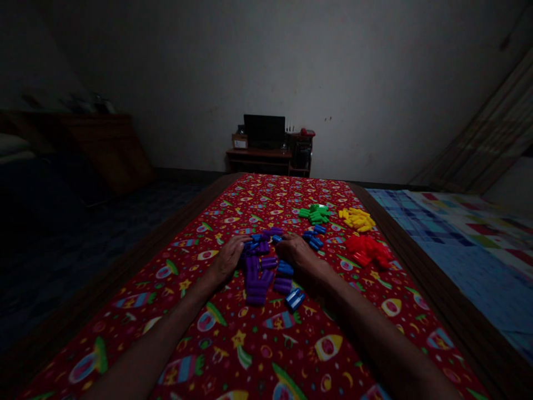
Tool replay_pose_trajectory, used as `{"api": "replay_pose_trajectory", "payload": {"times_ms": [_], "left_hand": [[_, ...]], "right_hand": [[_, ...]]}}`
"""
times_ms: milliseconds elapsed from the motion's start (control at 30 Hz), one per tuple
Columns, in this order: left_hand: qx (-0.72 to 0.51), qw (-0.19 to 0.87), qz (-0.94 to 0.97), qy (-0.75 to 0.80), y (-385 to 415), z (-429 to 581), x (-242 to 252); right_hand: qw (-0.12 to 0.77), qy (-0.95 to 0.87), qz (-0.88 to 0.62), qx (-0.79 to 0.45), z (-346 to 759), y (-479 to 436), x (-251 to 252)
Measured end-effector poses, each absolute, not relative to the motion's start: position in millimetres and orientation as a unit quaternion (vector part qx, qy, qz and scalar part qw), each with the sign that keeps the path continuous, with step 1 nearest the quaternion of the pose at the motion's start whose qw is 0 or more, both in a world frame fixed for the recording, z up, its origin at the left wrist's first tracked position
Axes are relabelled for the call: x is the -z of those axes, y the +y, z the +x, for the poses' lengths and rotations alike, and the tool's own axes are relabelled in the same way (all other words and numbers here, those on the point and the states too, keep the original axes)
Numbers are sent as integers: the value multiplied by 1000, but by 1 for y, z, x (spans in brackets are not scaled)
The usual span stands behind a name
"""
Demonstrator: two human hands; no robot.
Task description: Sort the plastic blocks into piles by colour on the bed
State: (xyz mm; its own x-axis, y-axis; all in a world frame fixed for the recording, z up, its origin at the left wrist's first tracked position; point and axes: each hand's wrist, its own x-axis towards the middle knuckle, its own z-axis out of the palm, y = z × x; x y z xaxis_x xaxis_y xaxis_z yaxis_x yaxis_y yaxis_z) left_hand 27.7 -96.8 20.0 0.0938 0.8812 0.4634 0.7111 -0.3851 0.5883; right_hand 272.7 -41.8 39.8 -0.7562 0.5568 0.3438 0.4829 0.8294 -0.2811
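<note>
A mixed pile of purple plastic blocks [256, 291] and blue plastic blocks [285, 268], ribbed like short joined tubes, lies on a red patterned cloth [200, 344]. My left hand [229, 258] rests at the pile's left edge, fingers stretched toward blue and purple pieces and touching them; its fingertips are partly hidden. My right hand [297, 250] is at the pile's right side, fingers bent down around a small blue block [276, 239] at their tips. A shiny blue block [295, 299] lies nearer me. Several more blue blocks [314, 240] lie just right of my right hand.
Separate heaps of green blocks [315, 214], yellow blocks [357, 219] and red blocks [368, 251] lie toward the right. A desk [258, 155] with a dark monitor [265, 131] stands against the wall. Bedding [470, 266] lies to the right, a wooden cabinet [106, 150] to the left.
</note>
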Motion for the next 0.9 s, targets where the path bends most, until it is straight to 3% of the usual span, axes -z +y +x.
{"api": "replay_pose_trajectory", "payload": {"times_ms": [200,433,567,800,900], "left_hand": [[-394,112,730,547,-99,29,-21],[-404,113,733,536,-95,25,-15],[-410,114,734,530,-94,26,-15],[-404,114,732,536,-97,27,-16],[-405,107,733,536,-95,26,-15]], "right_hand": [[201,-891,-396,-93,293,-44,-60],[330,-793,-504,-92,356,-17,-73],[264,-776,-562,-113,379,-5,-66],[148,-785,-601,-38,379,-10,-71],[146,-763,-630,-15,375,-11,-74]]}}
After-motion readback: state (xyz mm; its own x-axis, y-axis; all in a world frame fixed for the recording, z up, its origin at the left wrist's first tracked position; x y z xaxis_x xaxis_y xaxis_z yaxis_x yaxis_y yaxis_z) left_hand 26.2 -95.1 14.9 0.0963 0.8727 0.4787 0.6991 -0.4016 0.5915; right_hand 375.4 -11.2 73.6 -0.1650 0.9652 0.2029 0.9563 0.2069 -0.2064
